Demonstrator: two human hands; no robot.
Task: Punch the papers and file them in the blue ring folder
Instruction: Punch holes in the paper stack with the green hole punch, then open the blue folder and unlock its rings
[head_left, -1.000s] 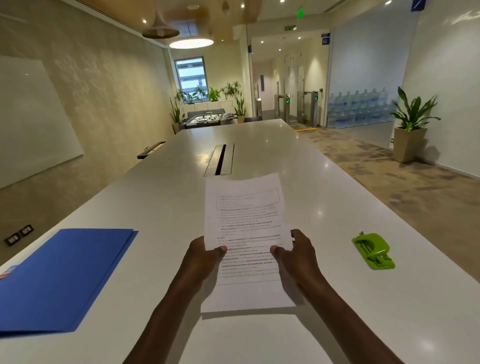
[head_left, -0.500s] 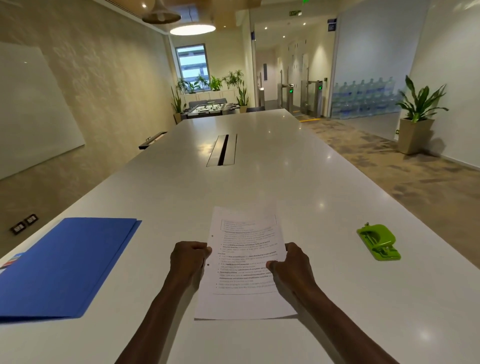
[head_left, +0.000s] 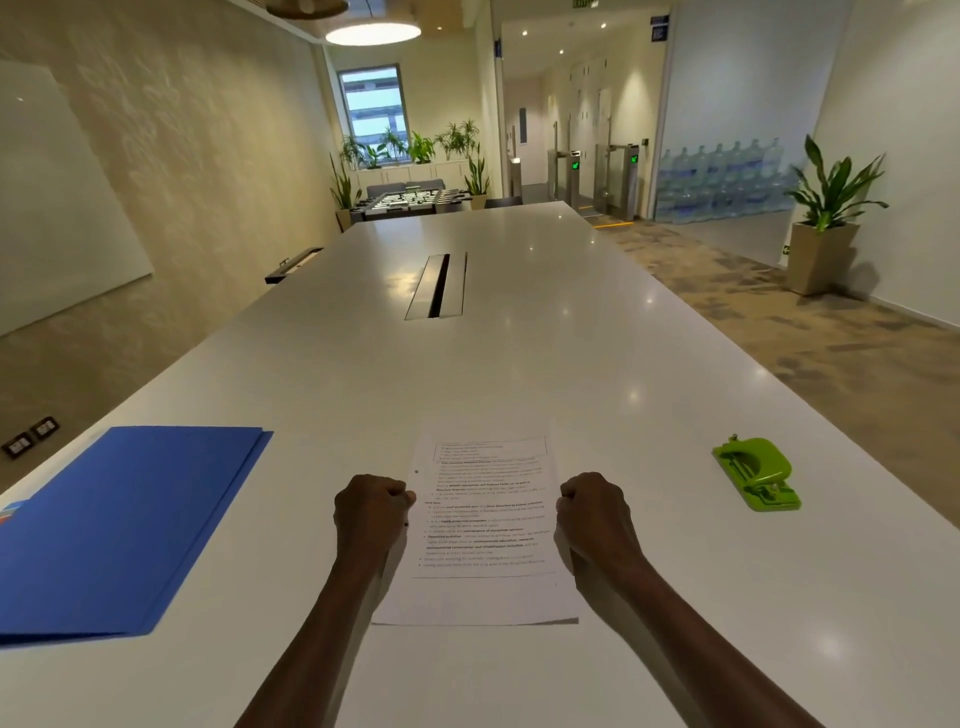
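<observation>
White printed papers (head_left: 485, 525) lie flat on the white table (head_left: 519, 364), centred near its close edge, long side running away from the camera. Top sheet carries a boxed heading block near the far end, then bulleted paragraphs with some bold phrases; print too blurred to read. Bottom margin blank. Small dark dot on the left margin, up near the far end, maybe a punched hole, can't confirm. Another dark speck lower down, just beside the left knuckles. Near edge shows a thin shadow line, so likely more than one sheet, count unclear.

Left hand (head_left: 370, 512) curled into a loose fist, fingers folded under, pinching the left edge of the papers about halfway down. Right hand (head_left: 592, 512) mirrors it, closed on the right edge at the same height. Both forearms come in from the bottom of the view, bare, resting low over the table.

Blue ring folder (head_left: 119, 525) lies closed and flat on the table, well apart to the left of the papers, its near-left part running out of view. A second layer edge shows along its right side. Something red and light blue peeks out at its left edge.

Green hole punch (head_left: 756, 474) sits on the table to the right, well apart from the papers, untouched, lying at an angle.

Dark cable slot (head_left: 437, 286) set in the table middle, farther back. Potted plant (head_left: 826, 218) stands on the floor at the right wall.
</observation>
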